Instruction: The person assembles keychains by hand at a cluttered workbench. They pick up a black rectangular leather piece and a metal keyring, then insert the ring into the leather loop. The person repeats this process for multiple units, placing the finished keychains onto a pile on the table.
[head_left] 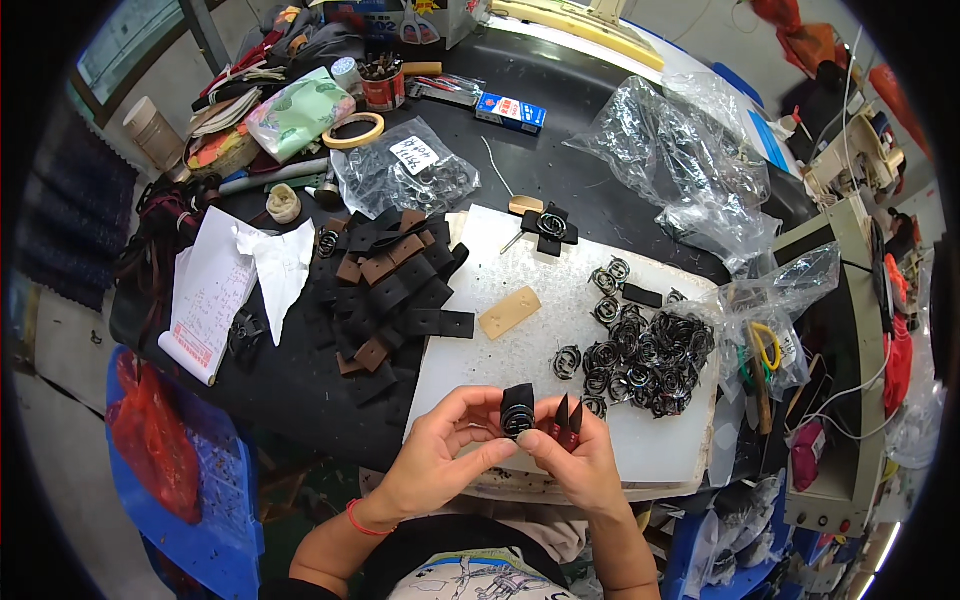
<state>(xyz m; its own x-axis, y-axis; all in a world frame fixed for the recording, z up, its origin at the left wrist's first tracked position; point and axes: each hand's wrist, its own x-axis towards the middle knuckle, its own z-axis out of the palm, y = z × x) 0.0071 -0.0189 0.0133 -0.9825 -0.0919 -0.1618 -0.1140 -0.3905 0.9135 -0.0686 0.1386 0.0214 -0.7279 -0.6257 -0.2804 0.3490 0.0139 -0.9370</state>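
Note:
Near the board's front edge, my left hand (437,449) pinches a folded black strap piece (517,393) with a shiny black ring buckle (517,418) on it. My right hand (580,462) meets it there, its thumb and finger at the buckle's right side. Tucked in the same hand is a tool with two black pointed ends and dark red parts (568,424); its lower part is hidden by the fingers. Both hands are over a white board (480,370). A heap of black ring buckles (640,360) lies right of them, and a pile of black and brown strap pieces (390,285) lies left.
On the board are a tan leather piece (510,313) and a strap piece with rings (551,229) beside an awl-like tool (526,205). Clear plastic bags (680,150) spread behind. A notepad (205,290) is at the left, a blue stool (190,480) below it.

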